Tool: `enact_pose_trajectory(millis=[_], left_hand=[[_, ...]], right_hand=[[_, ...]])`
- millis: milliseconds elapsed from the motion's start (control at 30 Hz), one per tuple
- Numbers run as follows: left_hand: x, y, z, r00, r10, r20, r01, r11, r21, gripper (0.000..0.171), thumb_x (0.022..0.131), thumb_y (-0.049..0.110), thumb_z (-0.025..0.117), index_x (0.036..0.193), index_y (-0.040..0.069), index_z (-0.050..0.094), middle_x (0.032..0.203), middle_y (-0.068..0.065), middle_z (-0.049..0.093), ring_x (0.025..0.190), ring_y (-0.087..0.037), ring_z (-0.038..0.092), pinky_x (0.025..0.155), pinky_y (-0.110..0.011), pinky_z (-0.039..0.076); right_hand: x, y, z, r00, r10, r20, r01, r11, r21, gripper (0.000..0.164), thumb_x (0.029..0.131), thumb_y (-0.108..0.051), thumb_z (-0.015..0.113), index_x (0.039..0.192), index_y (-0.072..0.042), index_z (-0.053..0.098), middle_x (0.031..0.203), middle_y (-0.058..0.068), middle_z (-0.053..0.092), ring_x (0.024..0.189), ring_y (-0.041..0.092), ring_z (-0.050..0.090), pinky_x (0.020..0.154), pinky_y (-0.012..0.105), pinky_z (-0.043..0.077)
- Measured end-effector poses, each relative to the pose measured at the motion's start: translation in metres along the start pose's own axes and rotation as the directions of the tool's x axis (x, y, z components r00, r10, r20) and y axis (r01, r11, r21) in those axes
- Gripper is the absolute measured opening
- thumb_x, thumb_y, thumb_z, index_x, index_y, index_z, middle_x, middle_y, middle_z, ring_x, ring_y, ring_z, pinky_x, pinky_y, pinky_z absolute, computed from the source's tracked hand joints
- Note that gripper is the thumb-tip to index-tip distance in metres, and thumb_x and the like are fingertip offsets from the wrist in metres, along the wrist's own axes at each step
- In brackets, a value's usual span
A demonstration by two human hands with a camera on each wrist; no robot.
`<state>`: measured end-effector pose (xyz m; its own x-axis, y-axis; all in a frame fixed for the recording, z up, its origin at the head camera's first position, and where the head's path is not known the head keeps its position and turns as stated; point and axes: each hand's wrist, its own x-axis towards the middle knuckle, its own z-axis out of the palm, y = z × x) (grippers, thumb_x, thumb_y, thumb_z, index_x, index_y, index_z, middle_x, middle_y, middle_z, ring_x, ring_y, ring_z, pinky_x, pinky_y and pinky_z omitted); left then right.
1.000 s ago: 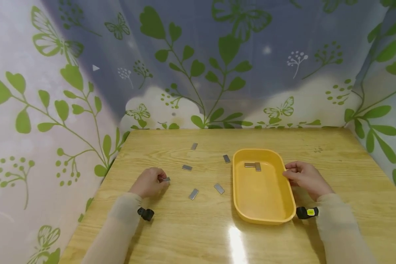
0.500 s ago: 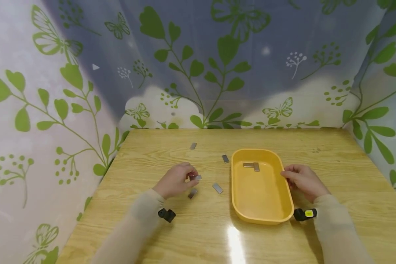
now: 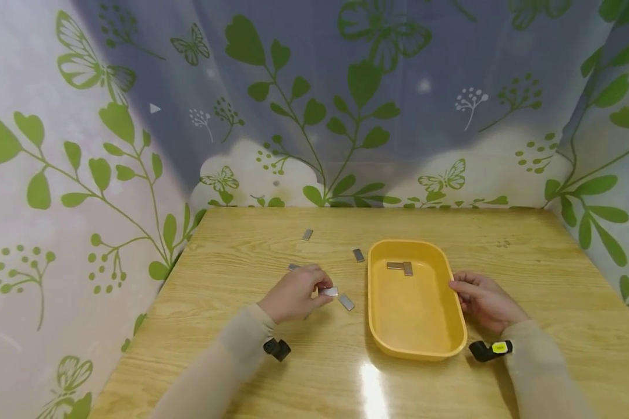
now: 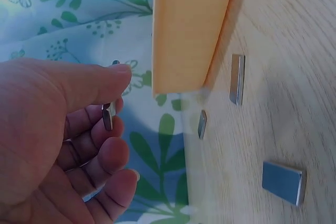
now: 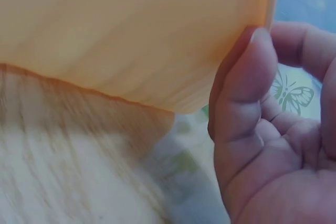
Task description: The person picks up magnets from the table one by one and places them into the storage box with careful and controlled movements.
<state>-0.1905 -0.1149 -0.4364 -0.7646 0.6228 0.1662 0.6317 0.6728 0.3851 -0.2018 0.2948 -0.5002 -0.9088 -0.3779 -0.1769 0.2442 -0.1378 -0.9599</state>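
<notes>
My left hand pinches a small silver rectangular metal block between thumb and fingers. In the left wrist view the held block shows edge-on, partly hidden by the thumb. Just right of this hand lies another metal block; farther back are a dark block and a grey block. One block is partly covered by the hand. My right hand holds the right rim of a yellow plastic tray. Inside the tray, two blocks touch in a T shape.
The wooden table meets a cloth backdrop printed with leaves and butterflies at its back and left. Black wrist cameras sit on both sleeves. The tray stands right of the table's middle.
My left hand has carried the held block rightward from the table's left side toward the tray. One loose block near it has become hidden. The right hand keeps its hold on the rim.
</notes>
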Motion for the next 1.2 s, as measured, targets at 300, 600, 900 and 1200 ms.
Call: enact_pose_trajectory(millis=[300, 600, 900, 1200], left_hand=[[0.02, 0.024, -0.001, 0.998, 0.067, -0.007, -0.067, 0.996, 0.051, 0.018, 0.09, 0.03, 0.069, 0.099, 0.014, 0.068, 0.088, 0.006, 0.059, 0.077, -0.004, 0.051, 0.068, -0.019, 0.044], [0.052, 0.056, 0.004, 0.993, 0.109, 0.039, -0.112, 0.991, 0.08, 0.018, 0.091, 0.03, 0.068, 0.099, 0.014, 0.068, 0.093, 0.006, 0.061, 0.084, -0.006, 0.055, 0.075, -0.018, 0.045], [0.085, 0.078, 0.012, 0.986, 0.092, 0.14, -0.108, 0.988, 0.111, 0.018, 0.092, 0.032, 0.067, 0.102, 0.017, 0.067, 0.092, 0.01, 0.058, 0.078, -0.001, 0.051, 0.07, -0.015, 0.042], [0.129, 0.101, 0.038, 0.976, 0.006, 0.216, -0.031, 0.993, 0.11, 0.015, 0.091, 0.034, 0.067, 0.096, 0.02, 0.067, 0.085, 0.014, 0.057, 0.074, -0.001, 0.05, 0.066, -0.014, 0.041]], right_hand=[[0.002, 0.004, 0.0, 0.999, -0.036, 0.018, 0.035, 0.999, 0.023, 0.016, 0.101, -0.013, 0.05, 0.104, 0.001, 0.056, 0.082, 0.0, 0.065, 0.064, 0.007, 0.057, 0.056, 0.02, 0.046], [0.002, 0.004, 0.002, 0.998, -0.049, 0.033, 0.047, 0.997, 0.064, 0.014, 0.102, -0.011, 0.049, 0.103, 0.0, 0.058, 0.084, 0.0, 0.067, 0.067, 0.007, 0.059, 0.057, 0.02, 0.047], [0.003, 0.007, 0.001, 0.998, -0.043, 0.054, 0.039, 0.996, 0.078, 0.013, 0.102, -0.011, 0.047, 0.104, 0.0, 0.055, 0.086, 0.001, 0.067, 0.07, 0.008, 0.061, 0.059, 0.021, 0.049], [0.002, 0.008, -0.003, 0.997, -0.046, 0.064, 0.04, 0.995, 0.093, 0.013, 0.103, -0.01, 0.046, 0.104, -0.002, 0.055, 0.088, 0.002, 0.068, 0.075, 0.009, 0.064, 0.062, 0.022, 0.051]])
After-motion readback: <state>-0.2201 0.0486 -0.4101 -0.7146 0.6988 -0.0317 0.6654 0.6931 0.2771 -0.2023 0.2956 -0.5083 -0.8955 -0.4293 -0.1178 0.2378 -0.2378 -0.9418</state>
